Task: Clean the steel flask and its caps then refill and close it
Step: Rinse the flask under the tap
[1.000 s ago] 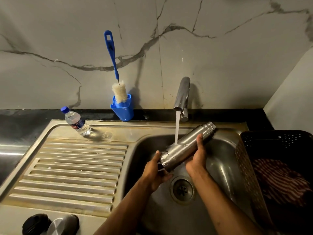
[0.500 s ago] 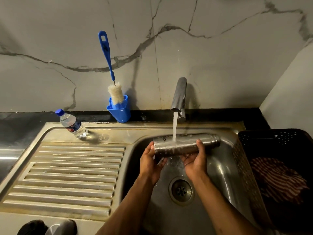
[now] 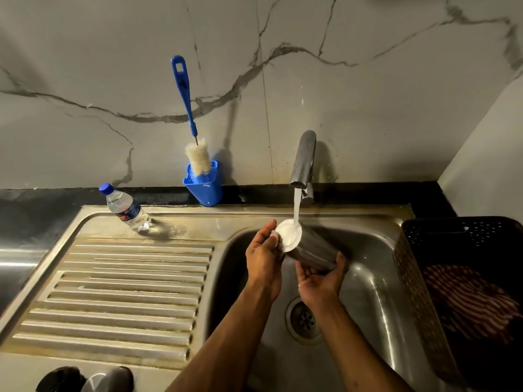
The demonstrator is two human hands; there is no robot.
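The right hand (image 3: 318,280) held the flask (image 3: 310,251) from below, with its fingers curled up around the body. The left hand (image 3: 263,257) was on the left side of the flask, and its fingers touched the flat bottom end. Whether that hand gripped the flask or only pressed on it was hard to tell.

The flask was over the sink (image 3: 376,281), between the two hands. It lay tilted. Its bottom end pointed up, far and left, right under the tap (image 3: 304,159). Its long side ran down to the right and nearer, into the right hand. Water (image 3: 296,206) fell on the bottom end and made a white splash there. The right hand looked to carry the weight, so it would likely do the turning next.

The mouth of the flask was hidden behind the right hand, so what was inside could not be seen.

On the near left edge sat two caps (image 3: 85,380), one dark and one silver, both cut off by the frame. Farther left stood a small bottle (image 3: 126,209). A brush (image 3: 188,114) stood in a blue holder (image 3: 203,183) by the wall. A dark basket (image 3: 464,250) sat on the right, with striped cloth inside.
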